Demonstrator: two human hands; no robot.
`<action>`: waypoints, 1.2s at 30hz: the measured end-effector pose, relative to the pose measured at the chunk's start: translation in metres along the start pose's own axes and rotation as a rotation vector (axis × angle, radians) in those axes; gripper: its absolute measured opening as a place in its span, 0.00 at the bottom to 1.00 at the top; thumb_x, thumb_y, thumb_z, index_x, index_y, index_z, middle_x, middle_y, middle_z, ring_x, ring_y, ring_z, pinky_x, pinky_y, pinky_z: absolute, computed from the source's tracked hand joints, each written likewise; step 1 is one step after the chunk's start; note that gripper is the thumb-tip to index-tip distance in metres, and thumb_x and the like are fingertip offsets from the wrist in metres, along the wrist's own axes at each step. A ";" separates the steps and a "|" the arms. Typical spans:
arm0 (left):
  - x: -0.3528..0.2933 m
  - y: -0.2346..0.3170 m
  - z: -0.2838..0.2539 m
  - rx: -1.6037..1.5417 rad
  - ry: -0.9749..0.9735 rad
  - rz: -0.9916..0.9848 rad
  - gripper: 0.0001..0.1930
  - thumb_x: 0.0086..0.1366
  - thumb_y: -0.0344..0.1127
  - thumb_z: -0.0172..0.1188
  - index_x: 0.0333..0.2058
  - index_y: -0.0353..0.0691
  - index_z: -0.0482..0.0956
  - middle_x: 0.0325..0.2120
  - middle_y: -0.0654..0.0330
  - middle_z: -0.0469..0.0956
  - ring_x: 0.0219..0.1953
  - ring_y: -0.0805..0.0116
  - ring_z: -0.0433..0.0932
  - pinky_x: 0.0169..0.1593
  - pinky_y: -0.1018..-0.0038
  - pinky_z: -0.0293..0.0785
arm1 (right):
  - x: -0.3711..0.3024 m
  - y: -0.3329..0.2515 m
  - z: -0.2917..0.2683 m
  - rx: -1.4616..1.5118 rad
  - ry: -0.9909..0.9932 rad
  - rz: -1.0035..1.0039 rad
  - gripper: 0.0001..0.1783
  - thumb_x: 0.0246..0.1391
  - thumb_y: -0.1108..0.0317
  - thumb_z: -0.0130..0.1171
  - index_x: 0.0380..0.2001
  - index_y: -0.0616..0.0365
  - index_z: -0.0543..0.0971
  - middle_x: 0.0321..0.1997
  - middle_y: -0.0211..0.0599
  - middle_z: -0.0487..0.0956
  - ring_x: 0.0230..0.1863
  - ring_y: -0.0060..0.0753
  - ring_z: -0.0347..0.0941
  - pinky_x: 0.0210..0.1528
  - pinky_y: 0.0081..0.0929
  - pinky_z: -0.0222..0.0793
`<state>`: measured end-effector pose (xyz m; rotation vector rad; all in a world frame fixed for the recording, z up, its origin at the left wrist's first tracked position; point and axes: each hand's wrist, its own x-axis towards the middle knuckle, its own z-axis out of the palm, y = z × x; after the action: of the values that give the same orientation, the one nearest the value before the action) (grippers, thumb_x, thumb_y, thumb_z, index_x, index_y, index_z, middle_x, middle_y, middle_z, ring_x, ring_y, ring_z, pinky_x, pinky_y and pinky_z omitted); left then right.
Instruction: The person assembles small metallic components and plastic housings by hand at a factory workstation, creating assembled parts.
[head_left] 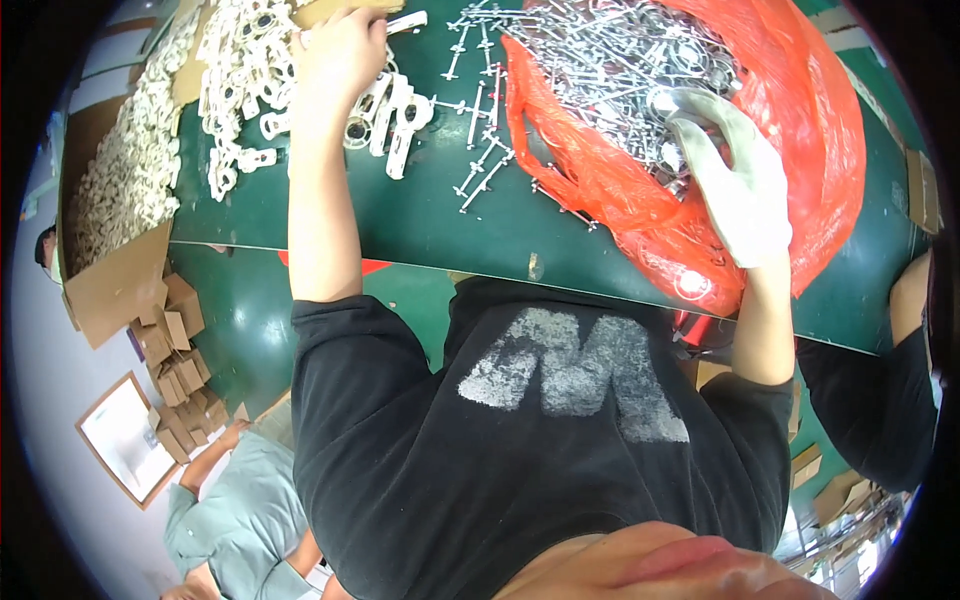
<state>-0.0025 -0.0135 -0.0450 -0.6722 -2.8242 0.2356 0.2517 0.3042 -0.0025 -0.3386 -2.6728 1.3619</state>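
- Along the near edge of the tabletop (pixel 430 222), bare green surface runs between the left forearm (pixel 322 200) and the red plastic bag (pixel 830 130).
- Toward the left edge, a carton (pixel 120 285) stands beside loose white plastic parts (pixel 240 70).
- Scattered metal rods (pixel 477 112) lie between those parts and the bag.
- Among the white parts, the left hand (pixel 345 52) has curled fingers; its hold cannot be told.
- Over metal pieces (pixel 600 75) inside the bag, the gloved right hand (pixel 745 190) curves, thumb and fingers slightly parted; any grip is unclear.
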 end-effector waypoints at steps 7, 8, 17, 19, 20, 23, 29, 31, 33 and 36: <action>-0.015 0.002 0.011 -0.063 0.160 0.194 0.15 0.72 0.51 0.55 0.48 0.50 0.82 0.39 0.55 0.81 0.51 0.54 0.77 0.66 0.39 0.55 | 0.001 0.005 0.000 0.032 0.029 -0.026 0.19 0.63 0.62 0.61 0.55 0.55 0.82 0.48 0.37 0.84 0.36 0.25 0.81 0.38 0.21 0.79; -0.008 -0.001 0.014 -0.205 0.168 0.203 0.14 0.72 0.48 0.57 0.45 0.47 0.83 0.38 0.54 0.80 0.50 0.54 0.78 0.64 0.45 0.61 | 0.000 0.005 0.000 0.026 0.047 -0.039 0.19 0.64 0.61 0.61 0.55 0.55 0.81 0.48 0.37 0.84 0.34 0.25 0.81 0.37 0.21 0.78; -0.006 0.084 -0.051 -0.840 0.283 0.328 0.10 0.63 0.32 0.68 0.44 0.41 0.85 0.34 0.57 0.81 0.35 0.64 0.84 0.41 0.74 0.79 | 0.003 0.009 0.001 -0.093 0.127 -0.177 0.20 0.58 0.62 0.64 0.54 0.51 0.82 0.46 0.40 0.83 0.42 0.35 0.82 0.50 0.30 0.76; -0.022 0.126 -0.106 -1.013 0.084 0.384 0.12 0.58 0.27 0.66 0.42 0.37 0.83 0.33 0.53 0.81 0.33 0.53 0.82 0.39 0.65 0.79 | 0.010 0.002 0.001 -0.448 0.295 -0.545 0.30 0.53 0.67 0.68 0.61 0.55 0.76 0.57 0.42 0.80 0.55 0.41 0.77 0.59 0.32 0.72; -0.009 0.140 -0.069 -1.338 0.512 0.870 0.16 0.56 0.24 0.68 0.44 0.37 0.80 0.34 0.55 0.77 0.32 0.55 0.80 0.37 0.69 0.78 | 0.013 -0.004 0.006 -0.481 0.322 -0.659 0.36 0.49 0.69 0.70 0.64 0.54 0.73 0.57 0.45 0.78 0.58 0.46 0.75 0.59 0.34 0.72; -0.025 0.177 -0.111 -0.973 0.298 0.777 0.12 0.61 0.26 0.66 0.43 0.37 0.79 0.36 0.52 0.78 0.38 0.54 0.80 0.41 0.67 0.77 | 0.001 0.013 0.001 -0.425 0.125 -0.301 0.34 0.49 0.69 0.70 0.62 0.55 0.74 0.55 0.46 0.79 0.55 0.47 0.77 0.56 0.35 0.74; -0.012 0.185 -0.081 -0.964 0.213 0.804 0.12 0.63 0.26 0.57 0.46 0.38 0.78 0.40 0.53 0.78 0.47 0.52 0.77 0.52 0.62 0.73 | 0.014 0.021 -0.015 0.003 0.374 0.120 0.22 0.62 0.62 0.65 0.56 0.60 0.80 0.45 0.35 0.86 0.39 0.18 0.79 0.45 0.20 0.74; -0.016 0.187 -0.074 -0.763 0.105 0.913 0.15 0.60 0.33 0.63 0.46 0.41 0.79 0.41 0.58 0.79 0.51 0.57 0.74 0.58 0.62 0.69 | 0.014 0.029 -0.019 0.116 0.369 0.064 0.23 0.62 0.62 0.65 0.56 0.61 0.80 0.45 0.31 0.85 0.40 0.15 0.77 0.46 0.18 0.73; -0.016 0.190 -0.068 -0.805 0.092 0.913 0.17 0.59 0.35 0.65 0.47 0.41 0.79 0.41 0.59 0.79 0.52 0.57 0.74 0.58 0.62 0.68 | 0.014 0.031 -0.020 0.112 0.359 0.060 0.23 0.62 0.60 0.66 0.57 0.60 0.80 0.46 0.34 0.86 0.43 0.18 0.79 0.48 0.20 0.74; -0.014 0.192 -0.079 -0.798 -0.019 0.879 0.19 0.57 0.37 0.67 0.47 0.41 0.79 0.41 0.59 0.79 0.52 0.57 0.74 0.58 0.62 0.68 | 0.011 0.014 -0.016 -0.186 0.369 0.134 0.24 0.61 0.58 0.66 0.56 0.59 0.80 0.47 0.37 0.86 0.46 0.22 0.81 0.51 0.23 0.75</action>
<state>0.1117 0.1576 -0.0117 -2.0262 -2.3592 -0.7902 0.2461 0.3277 -0.0047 -0.7232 -2.5015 0.9654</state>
